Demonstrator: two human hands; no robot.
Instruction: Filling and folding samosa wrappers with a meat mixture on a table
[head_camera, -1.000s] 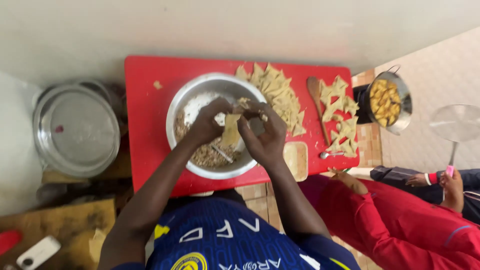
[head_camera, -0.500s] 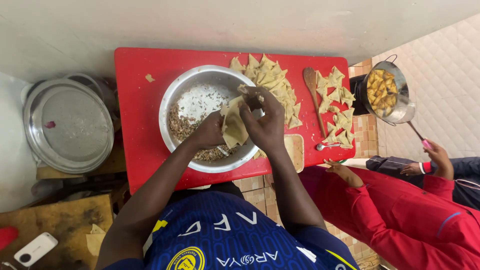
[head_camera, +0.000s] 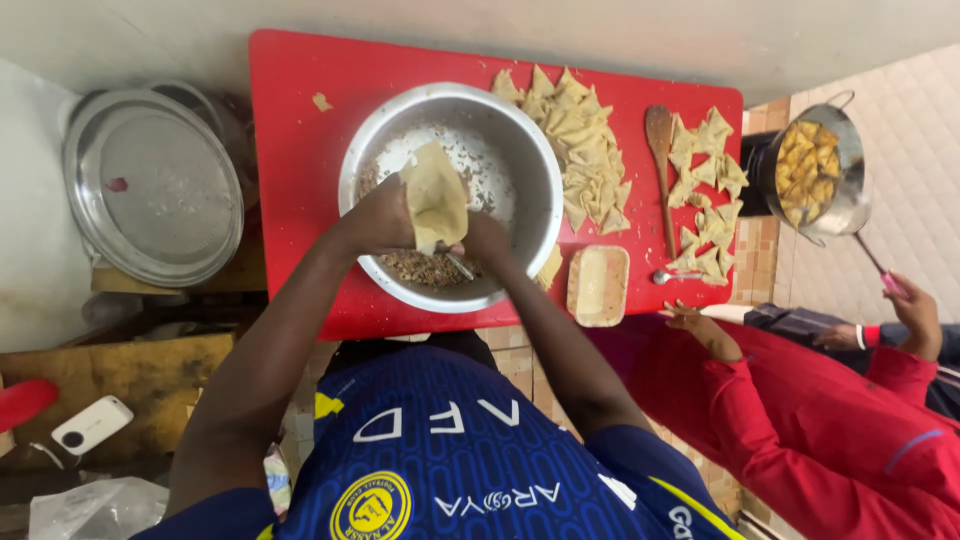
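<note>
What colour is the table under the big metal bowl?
Bright red. The table shows best in the head view, under the bowl.

Pale dough wrapper (head_camera: 435, 195) standing upright over the steel bowl (head_camera: 530, 160), bowl sitting mid red table (head_camera: 300, 150), mince filling (head_camera: 420, 268) lying inside

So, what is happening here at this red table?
A person holds a dough wrapper in the left hand over a steel bowl of filling, while the right hand works a spoon under it. Folded pastries lie in piles on the red table. Beside it, a second person's hand holds a pan of fried pieces.
</note>
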